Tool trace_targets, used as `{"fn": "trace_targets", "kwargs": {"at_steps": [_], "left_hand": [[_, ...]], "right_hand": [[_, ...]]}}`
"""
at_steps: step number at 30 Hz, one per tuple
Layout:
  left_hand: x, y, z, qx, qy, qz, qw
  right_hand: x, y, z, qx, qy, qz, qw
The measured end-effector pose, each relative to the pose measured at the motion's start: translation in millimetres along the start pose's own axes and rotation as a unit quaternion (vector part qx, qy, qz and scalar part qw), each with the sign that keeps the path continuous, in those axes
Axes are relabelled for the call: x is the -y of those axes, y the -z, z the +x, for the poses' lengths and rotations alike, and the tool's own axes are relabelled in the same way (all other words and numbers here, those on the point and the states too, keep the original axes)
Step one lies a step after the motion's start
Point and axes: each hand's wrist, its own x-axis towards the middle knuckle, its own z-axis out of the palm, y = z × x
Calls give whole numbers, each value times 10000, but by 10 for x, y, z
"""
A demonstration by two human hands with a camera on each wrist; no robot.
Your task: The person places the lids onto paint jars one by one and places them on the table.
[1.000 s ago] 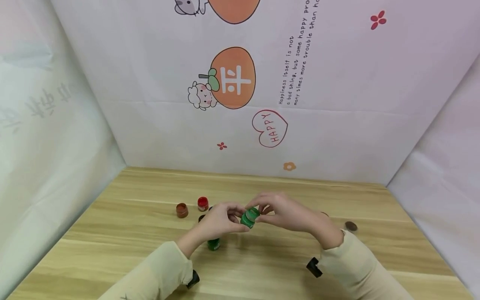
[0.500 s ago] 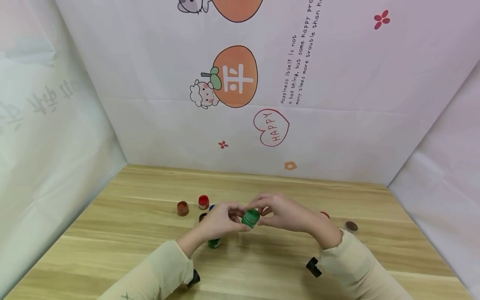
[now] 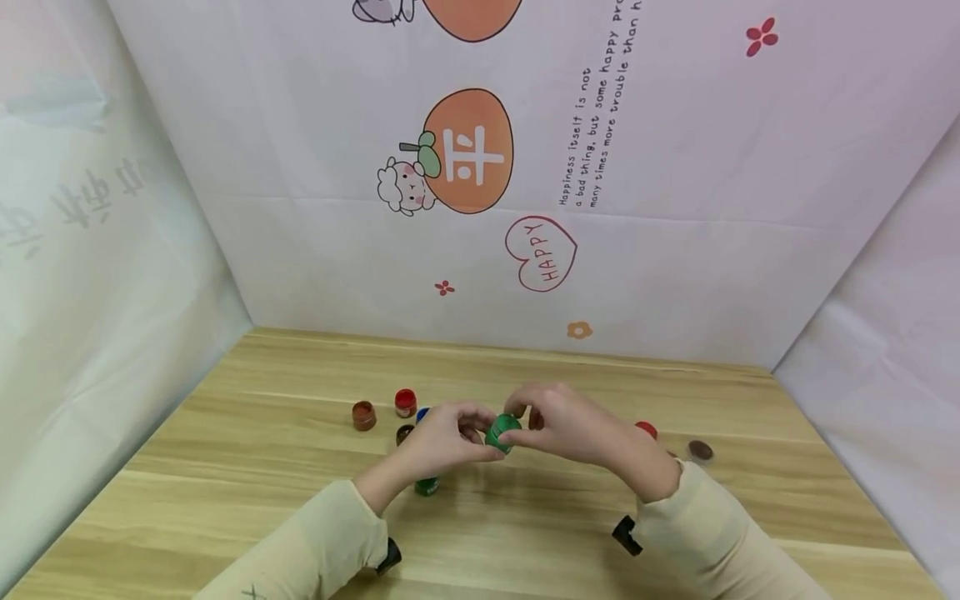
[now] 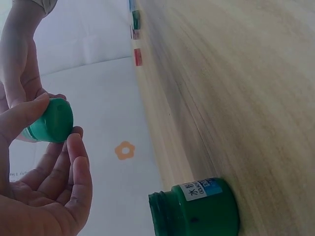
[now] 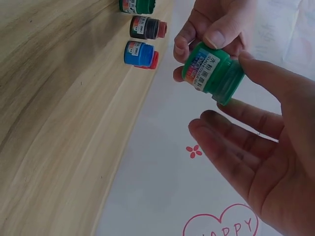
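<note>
My left hand (image 3: 442, 435) grips a small green paint jar (image 5: 202, 69) by its base, above the table in the middle of the head view. The jar is tilted, and its printed label faces the right wrist camera. At the jar's other end, my right hand (image 3: 566, 425) pinches the green lid (image 5: 230, 83) between thumb and fingertips, the other fingers spread. From the left wrist, the jar's smooth bottom shows between left thumb and fingers. Below the left forearm a second green jar (image 4: 206, 206) stands on the table, partly hidden in the head view.
Left of my hands stand a brown jar (image 3: 363, 417), a red jar (image 3: 406, 403), a blue jar (image 3: 422, 414) and a dark jar (image 3: 404, 433), the last two partly covered. A red lid (image 3: 646, 430) and a brown lid (image 3: 701, 451) lie right. White printed sheets wall the wooden table (image 3: 285, 517).
The right hand has shifted its hold on the lid, its thumb now lying across the jar's top in the head view. The left hand keeps its grip, nearly still.
</note>
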Motion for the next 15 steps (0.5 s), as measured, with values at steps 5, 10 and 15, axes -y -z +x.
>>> {"fn": "trace_targets", "kwargs": {"at_steps": [5, 10, 15], "left_hand": [[3, -2, 1, 5, -38, -30, 10000], [-2, 7, -4, 3, 16, 15, 10000], [2, 21, -2, 37, 15, -10, 10000]], "right_hand": [[36, -38, 4, -90, -246, -333, 9991], [31, -40, -4, -10, -426, -337, 9985], [0, 15, -39, 91, -133, 168, 9997]]}}
